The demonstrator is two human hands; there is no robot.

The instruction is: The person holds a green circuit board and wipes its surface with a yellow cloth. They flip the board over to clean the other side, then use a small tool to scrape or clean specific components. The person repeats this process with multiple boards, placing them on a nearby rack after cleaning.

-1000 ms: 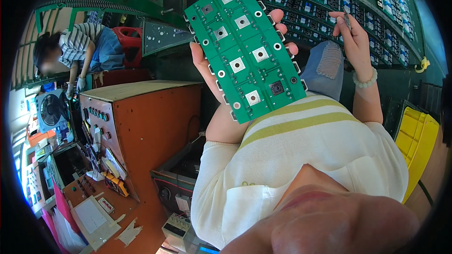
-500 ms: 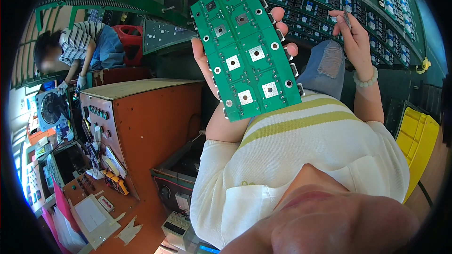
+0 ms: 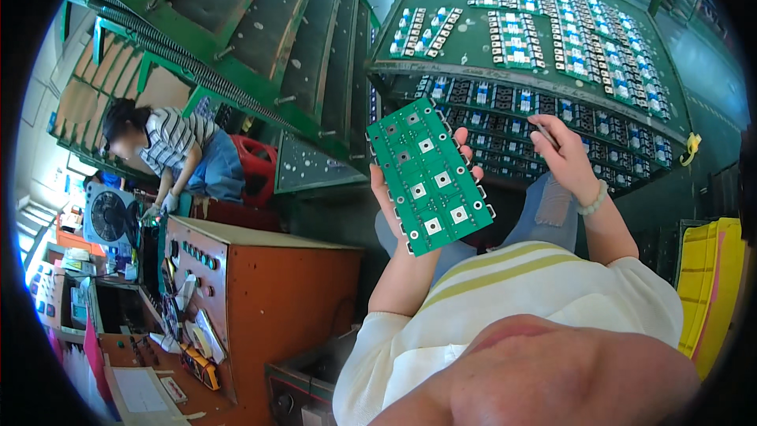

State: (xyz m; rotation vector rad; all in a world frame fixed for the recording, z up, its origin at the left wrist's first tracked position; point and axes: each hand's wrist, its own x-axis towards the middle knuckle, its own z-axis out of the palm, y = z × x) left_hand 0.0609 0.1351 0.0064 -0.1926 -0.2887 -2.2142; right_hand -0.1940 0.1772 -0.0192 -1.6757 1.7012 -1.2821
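A green circuit board panel (image 3: 430,177) with metal clips along its long sides is in my left hand (image 3: 382,191). The thumb lies along its left edge, the fingertips curl round the right edge, and the palm is hidden behind. Square white pads with dark centres dot the facing side. To the right, apart from the board, my right hand (image 3: 569,159) is closed around a thin dark tool (image 3: 547,137) whose kind I cannot make out. A beaded bracelet (image 3: 593,198) circles that wrist.
Ahead, a green rack (image 3: 465,55) carries rows of assembled boards (image 3: 516,41). A slanted green metal frame (image 3: 260,39) stands left of it. Nearer on the left is an orange-brown cabinet (image 3: 292,284); beyond it a person (image 3: 177,142) works. A yellow crate (image 3: 704,284) is at right.
The view has shifted, with more of the rack top showing. The board now appears lower and farther from me, still in my left hand. My right hand also appears lower, still closed.
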